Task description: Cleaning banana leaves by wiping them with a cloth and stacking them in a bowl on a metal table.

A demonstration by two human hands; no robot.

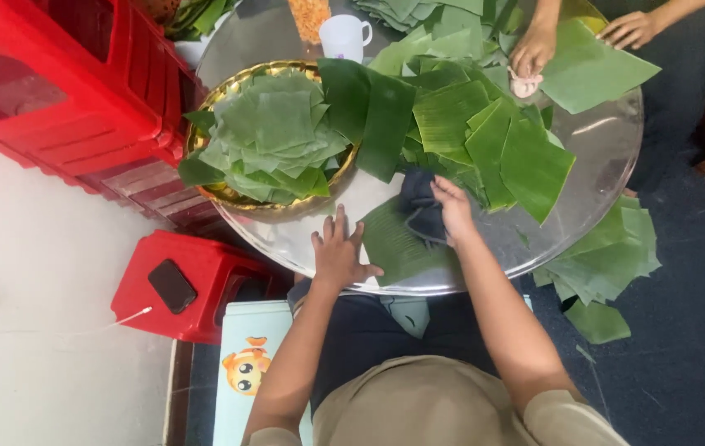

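Green banana leaf piece (394,244) lies at the near edge of the round glass table (609,157), right in front of the person. Their left hand (338,252) lies flat and open on the table, fingers spread, thumb touching the leaf's left edge and pinning it. Their right hand (454,206) is curled around one dark blue cloth (420,211), pressing it onto the top of the same leaf.

Beside the person's left arm stands one small red stool (195,285) with one black phone (172,286) on it, a white cable running off to the left. A pale blue seat with an orange cartoon fish (245,367) sits just below. On the floor to the right of the table lies one loose heap of leaf pieces (609,264).

Further in, one gold-rimmed round tray (241,83) holds a stack of squarish cut leaves (274,136). Larger uncut leaf strips (460,124) spread across the middle of the table, overlapping.

At the far side, one white mug (344,37) stands near the table edge. Two hands of another person reach in from the top right: one (532,54) presses a pale cloth (524,84) on a leaf, the other (629,29) rests on a big leaf (592,70). Red plastic crates (63,91) sit stacked at the far left; their count is unclear
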